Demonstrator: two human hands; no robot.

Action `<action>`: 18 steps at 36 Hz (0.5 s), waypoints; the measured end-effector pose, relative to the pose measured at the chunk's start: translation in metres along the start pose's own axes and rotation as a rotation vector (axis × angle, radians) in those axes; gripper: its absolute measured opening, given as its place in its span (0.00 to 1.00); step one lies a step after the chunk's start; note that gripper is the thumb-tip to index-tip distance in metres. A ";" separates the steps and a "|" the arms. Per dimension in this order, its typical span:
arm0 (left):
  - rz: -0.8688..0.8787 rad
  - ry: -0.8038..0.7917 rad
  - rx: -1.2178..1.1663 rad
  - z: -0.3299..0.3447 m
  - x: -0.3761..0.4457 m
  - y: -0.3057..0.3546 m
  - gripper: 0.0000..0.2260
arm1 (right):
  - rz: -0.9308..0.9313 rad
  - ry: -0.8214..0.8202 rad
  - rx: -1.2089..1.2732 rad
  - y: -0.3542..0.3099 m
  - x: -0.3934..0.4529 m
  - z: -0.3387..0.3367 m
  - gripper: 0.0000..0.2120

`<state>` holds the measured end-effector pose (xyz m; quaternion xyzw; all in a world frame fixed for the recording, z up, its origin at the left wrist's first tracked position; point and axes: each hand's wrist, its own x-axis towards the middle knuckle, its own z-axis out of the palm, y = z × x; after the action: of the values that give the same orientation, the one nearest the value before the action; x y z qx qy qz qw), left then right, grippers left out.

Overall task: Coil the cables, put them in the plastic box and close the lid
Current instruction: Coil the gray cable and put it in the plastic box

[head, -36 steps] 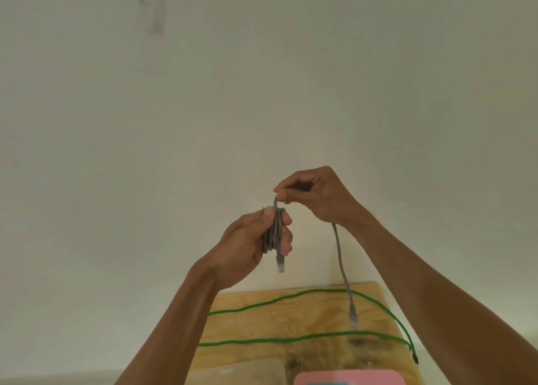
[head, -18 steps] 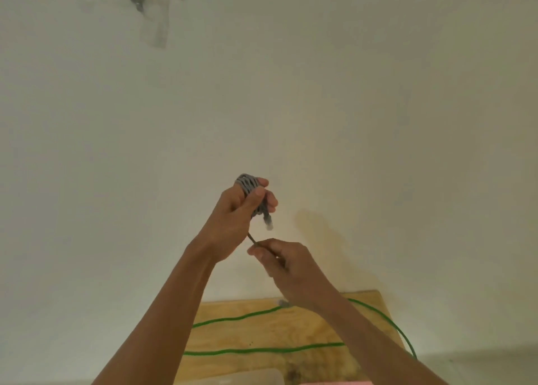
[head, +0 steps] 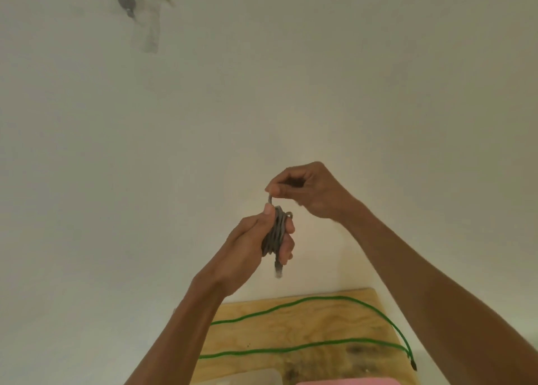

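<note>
Grey cable (head: 276,233), wound into a tight bundle, sits at the centre of the frame in your left hand (head: 250,248), whose fingers are curled around the coil; one plug end dangles just below them. Your right hand (head: 308,189), just above, pinches the cable's free end between thumb and forefinger, the other fingers curled in; a green cable (head: 305,347) lies in long loops on the wooden table (head: 320,323) at lower centre; a clear plastic box (head: 250,377) shows partly at the bottom edge, beside a pink object (head: 349,381).
</note>
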<state>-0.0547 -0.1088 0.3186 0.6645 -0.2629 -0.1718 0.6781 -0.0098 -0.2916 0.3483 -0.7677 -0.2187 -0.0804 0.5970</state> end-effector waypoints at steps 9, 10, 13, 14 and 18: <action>0.099 0.379 -0.202 0.007 0.001 0.010 0.28 | 0.227 -0.004 0.415 0.025 -0.029 0.059 0.28; 0.100 0.422 -0.207 0.007 0.001 0.010 0.28 | 0.223 -0.008 0.446 0.024 -0.031 0.062 0.29; 0.094 0.531 -0.236 0.002 0.002 0.010 0.28 | 0.177 0.001 0.430 0.018 -0.035 0.066 0.34; 0.090 0.553 -0.241 0.001 0.003 0.010 0.28 | 0.156 0.020 0.398 0.017 -0.035 0.067 0.34; 0.065 0.679 -0.273 0.002 0.007 0.008 0.27 | 0.056 0.064 0.297 0.010 -0.036 0.072 0.22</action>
<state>-0.0506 -0.1141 0.3271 0.5784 -0.0186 0.0468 0.8142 -0.0471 -0.2336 0.3063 -0.6738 -0.1877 -0.0547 0.7126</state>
